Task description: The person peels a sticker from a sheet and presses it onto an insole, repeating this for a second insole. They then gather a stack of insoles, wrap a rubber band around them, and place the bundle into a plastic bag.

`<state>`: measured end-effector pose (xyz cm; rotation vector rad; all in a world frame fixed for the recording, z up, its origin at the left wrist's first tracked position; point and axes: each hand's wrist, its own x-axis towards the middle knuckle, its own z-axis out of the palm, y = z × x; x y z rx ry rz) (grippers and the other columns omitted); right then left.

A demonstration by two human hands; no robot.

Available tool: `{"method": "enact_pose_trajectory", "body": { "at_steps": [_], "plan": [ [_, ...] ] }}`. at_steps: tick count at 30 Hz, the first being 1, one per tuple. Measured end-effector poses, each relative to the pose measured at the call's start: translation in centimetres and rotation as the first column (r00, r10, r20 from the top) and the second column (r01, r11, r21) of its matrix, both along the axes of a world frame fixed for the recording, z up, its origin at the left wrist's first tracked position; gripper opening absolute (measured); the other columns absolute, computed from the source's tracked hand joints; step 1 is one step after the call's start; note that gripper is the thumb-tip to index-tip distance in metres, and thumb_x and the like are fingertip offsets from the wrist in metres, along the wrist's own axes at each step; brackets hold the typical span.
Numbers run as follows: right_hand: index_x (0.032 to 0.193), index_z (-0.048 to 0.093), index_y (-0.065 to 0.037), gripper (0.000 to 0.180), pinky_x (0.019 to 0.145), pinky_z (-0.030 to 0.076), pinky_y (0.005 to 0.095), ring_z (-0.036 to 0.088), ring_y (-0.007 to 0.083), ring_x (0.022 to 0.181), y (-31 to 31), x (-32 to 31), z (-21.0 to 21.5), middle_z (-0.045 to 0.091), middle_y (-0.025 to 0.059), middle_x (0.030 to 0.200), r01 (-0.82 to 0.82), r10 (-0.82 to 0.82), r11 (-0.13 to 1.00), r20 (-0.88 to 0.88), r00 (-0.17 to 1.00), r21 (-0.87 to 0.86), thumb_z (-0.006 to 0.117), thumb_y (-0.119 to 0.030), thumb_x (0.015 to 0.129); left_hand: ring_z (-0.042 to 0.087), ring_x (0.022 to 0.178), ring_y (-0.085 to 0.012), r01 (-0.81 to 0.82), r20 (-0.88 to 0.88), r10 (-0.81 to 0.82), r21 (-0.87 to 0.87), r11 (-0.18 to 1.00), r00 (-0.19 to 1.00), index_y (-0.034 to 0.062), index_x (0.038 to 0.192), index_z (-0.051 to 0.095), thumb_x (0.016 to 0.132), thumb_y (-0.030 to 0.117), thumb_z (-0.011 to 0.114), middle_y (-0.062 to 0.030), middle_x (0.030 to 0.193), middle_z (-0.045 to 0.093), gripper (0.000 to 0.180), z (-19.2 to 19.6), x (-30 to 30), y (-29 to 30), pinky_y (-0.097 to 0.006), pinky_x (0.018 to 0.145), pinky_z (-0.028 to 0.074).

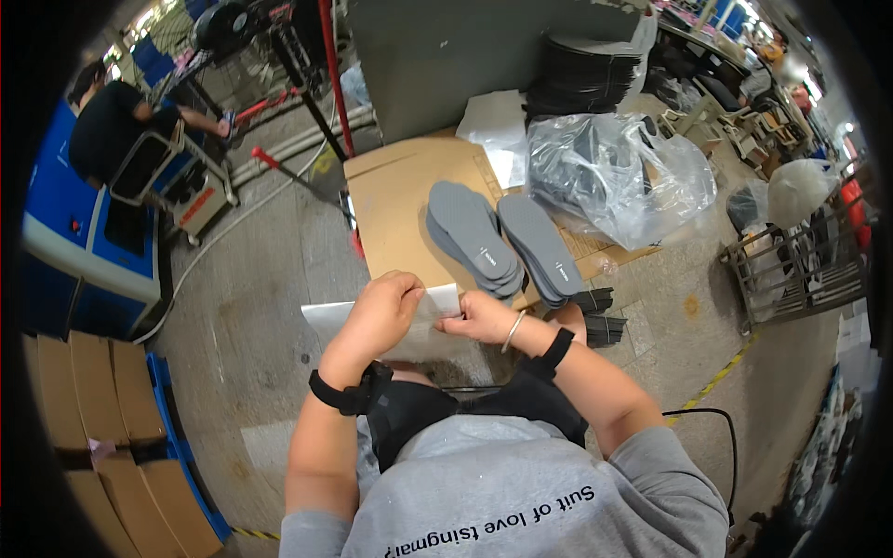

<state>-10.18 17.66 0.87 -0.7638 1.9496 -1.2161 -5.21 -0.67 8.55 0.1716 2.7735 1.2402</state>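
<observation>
Two hands hold a white paper sheet.

The left hand and right hand pinch the white sheet above the lap. Gray insoles lie on cardboard near a plastic bag.

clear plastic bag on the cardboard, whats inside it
The clear plastic bag holds dark grey flat pieces, seemingly more insoles like the two grey stacks beside it. Glare and creases hide their number and shape.
</observation>
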Motion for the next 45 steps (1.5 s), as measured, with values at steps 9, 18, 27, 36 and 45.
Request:
{"method": "enact_pose_trajectory", "body": {
  "at_steps": [9,18,27,36,45],
  "plan": [
    [0.087,0.064,-0.002,0.019,0.046,0.043,0.0248,0.054,0.0115,0.054,-1.0,-9.7,0.6,0.063,0.0039,0.072,0.611,-0.465,0.723,0.426,0.776,-0.323,0.061,-0.02,0.083,0.046,0.109,-0.0377,-0.21,-0.528,0.154,-0.049,0.976,0.835,0.0034,0.104,0.057,0.079,0.006,0.06,-0.0197,0.118,0.048,0.025,0.8,-0.4,2.0,-0.043,0.093,0.036],
    [0.096,0.054,0.005,0.041,0.073,0.049,0.0363,0.061,0.0278,0.083,2.0,-13.7,-2.4,0.061,0.0177,0.091,0.709,-0.717,0.693,-0.219,0.661,-0.13,0.061,-0.033,0.082,0.055,0.095,-0.0204,-0.224,0.111,0.2,0.29,0.931,0.974,0.0002,0.107,0.054,0.082,0.01,0.061,-0.0109,0.107,0.057,0.028,-8.6,-0.6,1.8,-0.029,0.083,0.045],
    [0.119,0.036,0.008,0.059,0.092,0.039,0.044,0.047,0.0415,0.108,0.9,-5.7,-3.1,0.05,0.0284,0.111,0.61,-0.436,0.74,-0.489,0.755,0.282,0.058,-0.032,0.081,0.051,0.079,-0.0206,-0.714,0.737,0.103,0.594,0.371,0.668,-0.0024,0.111,0.043,0.083,0.037,0.063,-0.0098,0.09,0.048,0.053,-12.3,-7.1,3.7,-0.033,0.065,0.047],
    [0.134,0.021,0.009,0.088,0.093,0.039,0.034,0.048,0.0303,0.111,0.7,-1.7,-5.9,0.048,0.0266,0.119,0.629,-0.628,0.776,0.036,0.778,-0.056,0.069,-0.035,0.075,0.058,0.081,-0.0189,-0.677,0.71,0.072,0.629,0.383,0.701,0.0044,0.097,0.06,0.073,0.022,0.073,-0.0061,0.087,0.062,0.032,-10.9,-7.1,4.1,-0.035,0.073,0.047],
    [0.116,0.049,0.003,0.047,0.09,0.04,0.0407,0.051,0.0361,0.102,8.2,-3.5,-0.4,0.055,0.0221,0.11,0.651,-0.607,0.726,-0.65,0.456,-0.222,0.061,-0.025,0.081,0.061,0.076,-0.0226,-0.26,0.401,0.046,0.501,0.826,0.915,-0.0028,0.104,0.056,0.06,0.005,0.069,-0.0107,0.09,0.062,0.047,-4.3,-6.8,0.3,-0.033,0.067,0.051]
  ]
}}
